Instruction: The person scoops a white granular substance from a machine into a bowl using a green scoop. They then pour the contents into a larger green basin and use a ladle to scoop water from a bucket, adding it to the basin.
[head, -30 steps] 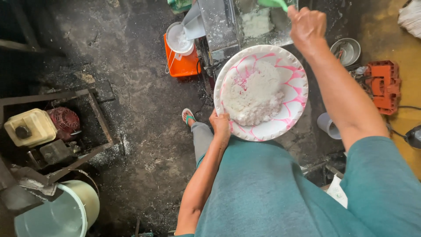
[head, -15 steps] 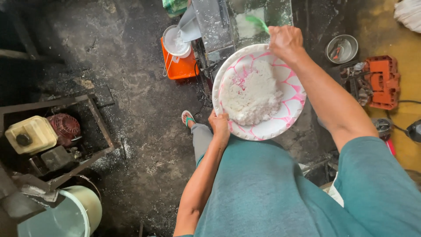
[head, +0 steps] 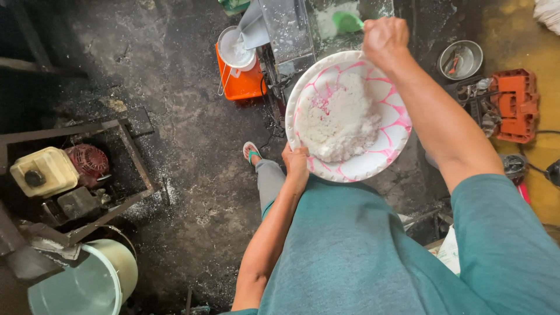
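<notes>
My left hand (head: 296,166) grips the near rim of a round white plate with pink lines (head: 392,140). A heap of white grated pulp (head: 338,119) lies in the plate. My right hand (head: 385,39) is closed around the handle of a green scoop (head: 347,22) at the plate's far rim. The scoop's head sticks out over a metal grinding machine (head: 291,35) below.
An orange bucket (head: 242,81) with a white sieve stands under the machine's chute. A small engine with a cream tank (head: 44,170) sits in a metal frame at left. A pale bucket (head: 93,280) is at bottom left. A steel bowl (head: 461,58) and orange tool case (head: 513,105) lie at right.
My right hand with the green scoop has come down from above the machine to the plate's far rim. The plate has stayed about where it was in my left hand.
</notes>
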